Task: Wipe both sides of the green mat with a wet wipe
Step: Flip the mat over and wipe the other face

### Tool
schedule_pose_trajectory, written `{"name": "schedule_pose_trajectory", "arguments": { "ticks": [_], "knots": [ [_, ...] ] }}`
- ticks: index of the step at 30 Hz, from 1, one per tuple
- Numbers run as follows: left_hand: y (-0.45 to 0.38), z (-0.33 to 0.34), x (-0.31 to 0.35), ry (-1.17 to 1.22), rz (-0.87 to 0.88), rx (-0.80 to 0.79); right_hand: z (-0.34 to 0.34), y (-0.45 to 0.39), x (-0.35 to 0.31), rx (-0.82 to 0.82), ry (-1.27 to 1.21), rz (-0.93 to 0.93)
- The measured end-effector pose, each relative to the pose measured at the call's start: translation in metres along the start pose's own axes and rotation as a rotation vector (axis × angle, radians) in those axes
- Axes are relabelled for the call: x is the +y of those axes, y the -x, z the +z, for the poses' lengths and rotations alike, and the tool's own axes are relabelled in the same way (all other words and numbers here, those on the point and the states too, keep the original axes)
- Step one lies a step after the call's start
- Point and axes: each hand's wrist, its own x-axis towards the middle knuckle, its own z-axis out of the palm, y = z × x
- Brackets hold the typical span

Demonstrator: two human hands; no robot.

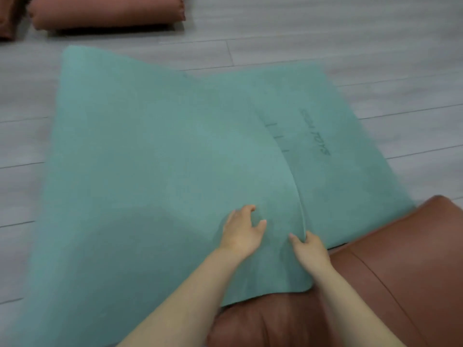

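Right hand (309,249) pinching folded green mat (140,156) edge, left hand (241,230) loosely curled on top, grey floor (325,33)

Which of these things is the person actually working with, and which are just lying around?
In use:
green mat, folded over itself
left hand, resting on the mat
right hand, pinching the mat's edge

Lying about:
brown cushion beside the person
brown bolster on the grey floor

No wet wipe is visible.

teal-green mat (150,151), reddish-brown cushions (390,271), pale grey floor (325,28)
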Motion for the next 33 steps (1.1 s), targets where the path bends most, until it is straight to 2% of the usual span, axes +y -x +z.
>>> {"name": "schedule_pose_trajectory", "arguments": {
  "ticks": [2, 5, 9, 11, 14, 16, 18, 21, 25, 27, 30, 31, 33],
  "knots": [
    [-0.002, -0.007, -0.021, -0.185, 0.026, 0.053, -0.024, -0.02, 0.002, 0.072, 0.045, 0.055],
    [0.001, -0.029, -0.056, -0.32, 0.012, 0.168, -0.053, -0.045, 0.007, 0.121, 0.119, 0.091],
    [0.019, -0.08, -0.113, -0.34, 0.071, 0.555, -0.056, -0.055, 0.009, 0.137, 0.254, 0.08],
    [0.036, -0.108, -0.142, -0.323, -0.025, 0.718, -0.045, -0.055, 0.007, 0.171, 0.363, 0.04],
    [0.064, -0.15, -0.178, -0.125, -0.329, 0.896, -0.026, -0.053, 0.0, 0.291, 0.549, -0.095],
    [0.074, -0.173, -0.212, 0.033, -0.526, 0.879, -0.009, -0.049, -0.012, 0.39, 0.613, -0.247],
    [0.078, -0.183, -0.232, 0.085, -0.574, 0.778, 0.005, -0.037, -0.03, 0.42, 0.607, -0.384],
    [0.083, -0.177, -0.241, -0.04, -0.623, 0.64, 0.052, 0.004, -0.069, 0.198, 0.449, -0.572],
    [0.087, -0.149, -0.226, -0.268, -0.397, 0.549, 0.132, 0.085, -0.103, -0.095, 0.378, -0.84],
    [0.086, -0.134, -0.216, -0.33, -0.265, 0.48, 0.165, 0.119, -0.11, -0.159, 0.4, -0.947],
    [0.083, -0.119, -0.209, -0.201, -0.103, 0.324, 0.198, 0.146, -0.113, -0.19, 0.505, -0.949],
    [0.082, -0.118, -0.21, -0.096, -0.045, 0.338, 0.206, 0.147, -0.113, -0.181, 0.549, -0.914],
    [0.083, -0.121, -0.222, 0.091, -0.016, 0.503, 0.214, 0.145, -0.111, -0.153, 0.64, -0.845]
  ]
}}
